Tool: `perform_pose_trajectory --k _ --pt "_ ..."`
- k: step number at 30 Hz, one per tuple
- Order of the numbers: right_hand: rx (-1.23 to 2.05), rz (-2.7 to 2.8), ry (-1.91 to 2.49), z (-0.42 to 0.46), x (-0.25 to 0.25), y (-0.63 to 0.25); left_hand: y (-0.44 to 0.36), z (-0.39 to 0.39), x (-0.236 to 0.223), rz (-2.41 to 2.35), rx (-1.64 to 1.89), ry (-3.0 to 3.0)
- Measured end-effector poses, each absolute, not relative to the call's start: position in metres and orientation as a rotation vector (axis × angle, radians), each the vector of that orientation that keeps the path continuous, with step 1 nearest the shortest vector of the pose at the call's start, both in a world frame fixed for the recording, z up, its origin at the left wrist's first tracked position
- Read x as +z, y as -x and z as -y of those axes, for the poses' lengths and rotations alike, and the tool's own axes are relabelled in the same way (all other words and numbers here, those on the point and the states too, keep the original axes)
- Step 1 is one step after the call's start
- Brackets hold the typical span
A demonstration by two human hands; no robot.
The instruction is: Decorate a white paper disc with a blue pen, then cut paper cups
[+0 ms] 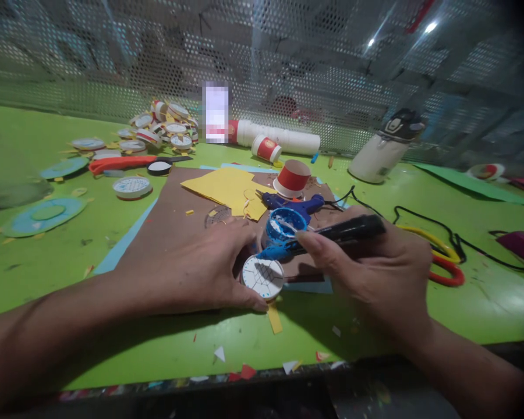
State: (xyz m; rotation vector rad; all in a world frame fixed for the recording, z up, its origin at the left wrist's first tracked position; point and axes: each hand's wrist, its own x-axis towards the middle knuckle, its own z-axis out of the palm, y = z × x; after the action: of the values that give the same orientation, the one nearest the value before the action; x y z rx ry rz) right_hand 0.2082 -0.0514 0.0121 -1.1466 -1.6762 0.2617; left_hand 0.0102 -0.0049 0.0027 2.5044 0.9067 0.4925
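Observation:
My left hand (218, 262) is closed around the rim of a small cut-off paper cup base (262, 276), whose white round face carries dark drawn lines and blue spots along its edge. A yellow paper strip sticks out below it. Between the fingers of my right hand (371, 262) is a black-handled paintbrush (336, 234); its blue-covered tip is at the upper edge of the white face, and whether it touches cannot be told. Just behind stands a small paint pot (283, 230), smeared blue inside, with a thin pale stick in it.
A blue glue gun (294, 202), a red-and-white cup (292, 177) and yellow paper (222, 185) lie on a brown sheet (157, 233). Several finished-looking cup bases (174, 128) are heaped back left. Scissors with red and yellow handles (448, 270) and black cable lie right; a bottle (384, 148) stands behind.

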Motion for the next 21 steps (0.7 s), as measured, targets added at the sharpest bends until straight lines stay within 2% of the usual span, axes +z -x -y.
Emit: perform_pose_trajectory --k 3,10,16,21 --pt "0.146 1.594 1.156 0.0546 0.0152 -0.2087 -0.0096 0.0058 0.0017 -0.907 0.506 -2.496" --pt "0.149 1.564 1.099 0.0565 0.0197 -0.2069 -0.0106 0.0082 0.0065 -0.986 0.474 -2.511" --pt "0.482 1.492 1.049 0.0539 0.0195 -0.2120 -0.0109 0.0089 0.0055 -1.027 0.465 -2.538" --pt "0.612 1.526 1.072 0.0520 0.0212 -0.2163 -0.0089 0.0119 0.0069 -1.114 0.451 -2.572"
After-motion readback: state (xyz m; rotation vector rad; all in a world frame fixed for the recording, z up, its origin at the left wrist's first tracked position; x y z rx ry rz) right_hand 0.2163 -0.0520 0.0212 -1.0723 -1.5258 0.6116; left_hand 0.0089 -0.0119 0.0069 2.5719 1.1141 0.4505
